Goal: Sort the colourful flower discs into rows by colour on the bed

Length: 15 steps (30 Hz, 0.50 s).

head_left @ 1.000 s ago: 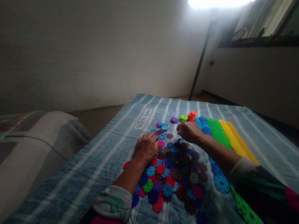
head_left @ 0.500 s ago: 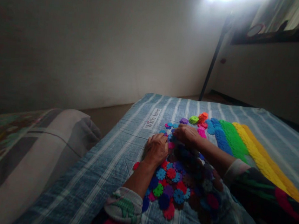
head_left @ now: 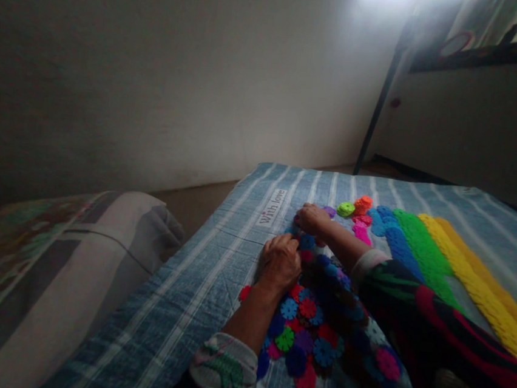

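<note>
A loose pile of mixed notched plastic discs (head_left: 303,340) in red, blue, green, purple and brown lies on the striped cloth in front of me. My left hand (head_left: 280,262) rests at the pile's left side, its fingers curled downward; whatever is under them is hidden. Farther out, my right hand (head_left: 313,219) is closed in a pinch at the pile's far end, near a few blue discs (head_left: 307,242). Its fingertips are too dark and small to show what they hold.
To the right lie sorted rows of discs: blue (head_left: 402,250), green (head_left: 426,256), yellow (head_left: 473,288) and orange (head_left: 495,296). Small pink (head_left: 363,232), lime (head_left: 345,209) and orange-red (head_left: 363,204) heaps sit beyond. A lamp stand (head_left: 378,114) rises behind the bed (head_left: 216,257).
My right hand has shifted away from me to the pile's far edge, covering discs there. The left hand stays over the same part of the pile. The view has turned slightly left.
</note>
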{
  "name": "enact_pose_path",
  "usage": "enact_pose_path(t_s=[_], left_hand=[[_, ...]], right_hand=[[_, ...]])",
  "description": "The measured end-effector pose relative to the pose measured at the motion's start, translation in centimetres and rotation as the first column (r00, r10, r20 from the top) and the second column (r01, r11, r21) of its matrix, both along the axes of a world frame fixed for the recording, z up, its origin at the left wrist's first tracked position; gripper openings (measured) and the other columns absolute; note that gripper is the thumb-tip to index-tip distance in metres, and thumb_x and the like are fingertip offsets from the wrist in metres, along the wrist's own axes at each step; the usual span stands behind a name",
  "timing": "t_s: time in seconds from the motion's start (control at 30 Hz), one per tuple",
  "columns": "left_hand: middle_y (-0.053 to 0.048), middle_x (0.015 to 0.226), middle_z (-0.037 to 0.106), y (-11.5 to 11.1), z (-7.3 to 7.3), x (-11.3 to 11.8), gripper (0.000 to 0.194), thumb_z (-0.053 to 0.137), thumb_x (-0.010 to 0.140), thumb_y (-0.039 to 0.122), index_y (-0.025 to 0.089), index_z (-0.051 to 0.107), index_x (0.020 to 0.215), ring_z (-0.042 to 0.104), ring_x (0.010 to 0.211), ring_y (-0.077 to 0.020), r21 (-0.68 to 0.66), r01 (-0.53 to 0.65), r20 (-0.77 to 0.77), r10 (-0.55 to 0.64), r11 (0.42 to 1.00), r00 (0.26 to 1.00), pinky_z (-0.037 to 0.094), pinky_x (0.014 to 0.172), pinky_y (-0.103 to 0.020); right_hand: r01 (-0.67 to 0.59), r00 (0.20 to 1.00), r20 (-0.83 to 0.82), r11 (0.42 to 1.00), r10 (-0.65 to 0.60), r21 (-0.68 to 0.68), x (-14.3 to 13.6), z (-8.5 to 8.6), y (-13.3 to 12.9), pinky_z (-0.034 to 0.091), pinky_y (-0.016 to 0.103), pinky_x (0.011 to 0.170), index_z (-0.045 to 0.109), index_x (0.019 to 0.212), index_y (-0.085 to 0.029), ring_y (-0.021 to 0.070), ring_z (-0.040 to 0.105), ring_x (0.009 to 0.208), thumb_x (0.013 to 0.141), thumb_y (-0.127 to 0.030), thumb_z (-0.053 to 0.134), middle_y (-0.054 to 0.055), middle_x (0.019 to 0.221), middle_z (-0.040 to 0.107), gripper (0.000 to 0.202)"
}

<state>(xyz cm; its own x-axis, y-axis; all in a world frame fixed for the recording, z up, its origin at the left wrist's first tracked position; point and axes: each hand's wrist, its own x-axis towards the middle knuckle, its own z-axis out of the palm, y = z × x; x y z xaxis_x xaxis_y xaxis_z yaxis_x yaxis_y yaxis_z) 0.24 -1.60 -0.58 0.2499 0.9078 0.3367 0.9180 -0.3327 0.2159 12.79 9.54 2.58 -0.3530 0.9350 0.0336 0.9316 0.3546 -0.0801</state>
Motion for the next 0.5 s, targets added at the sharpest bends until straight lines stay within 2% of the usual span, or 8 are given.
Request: enact_pose_path(t_s=[0.17, 0.27, 0.4, 0.5], left_hand=[[-0.006, 0.108, 0.064, -0.1, 0.2, 0.1, 0.017, 0.047, 0.086, 0.020, 0.020, 0.062, 0.092, 0.055, 0.105, -0.0214, -0.018, -0.003, -0.001, 0.003, 1.000, 1.000, 0.040, 0.093, -0.035], [-0.007, 0.107, 0.065, -0.1, 0.3, 0.1, 0.017, 0.047, 0.086, 0.019, 0.020, 0.063, 0.091, 0.056, 0.105, -0.0212, -0.021, -0.008, 0.001, 0.008, 1.000, 1.000, 0.040, 0.093, -0.035], [-0.007, 0.116, 0.065, 0.0, 0.3, 0.1, 0.021, 0.046, 0.088, 0.019, 0.019, 0.065, 0.096, 0.055, 0.109, -0.0209, -0.029, -0.005, 0.036, 0.006, 1.000, 0.999, 0.039, 0.097, -0.035], [-0.007, 0.116, 0.065, 0.3, 0.3, 0.1, 0.022, 0.046, 0.088, 0.022, 0.020, 0.065, 0.099, 0.055, 0.110, -0.0209, -0.041, 0.002, 0.047, 0.000, 0.999, 0.999, 0.039, 0.098, -0.035]], right_hand=[[0.017, 0.993, -0.116, 1.000, -0.019, -0.019, 0.3, 0.0, -0.1, 0.051, 0.044, 0.087, 0.059, 0.118, -0.017, 0.0219, 0.060, 0.103, 0.093, -0.034, 0.058, 0.009, 0.121, 0.059, 0.030], [0.063, 0.966, -0.250, 0.998, -0.066, -0.021, 0.3, 0.5, -0.5, 0.053, 0.039, 0.082, 0.062, 0.110, -0.016, 0.0199, 0.062, 0.096, 0.092, -0.033, 0.060, 0.007, 0.111, 0.063, 0.025], [0.135, 0.862, -0.492, 0.991, -0.119, -0.003, 1.0, 2.3, -0.9, 0.050, 0.025, 0.068, 0.070, 0.088, -0.015, 0.0166, 0.065, 0.080, 0.083, -0.024, 0.067, 0.004, 0.084, 0.070, 0.011], [0.157, 0.762, -0.637, 0.988, -0.119, 0.003, 2.9, 4.1, -1.7, 0.048, 0.022, 0.056, 0.071, 0.090, -0.012, 0.0132, 0.063, 0.065, 0.082, -0.024, 0.064, 0.004, 0.074, 0.069, 0.017]])
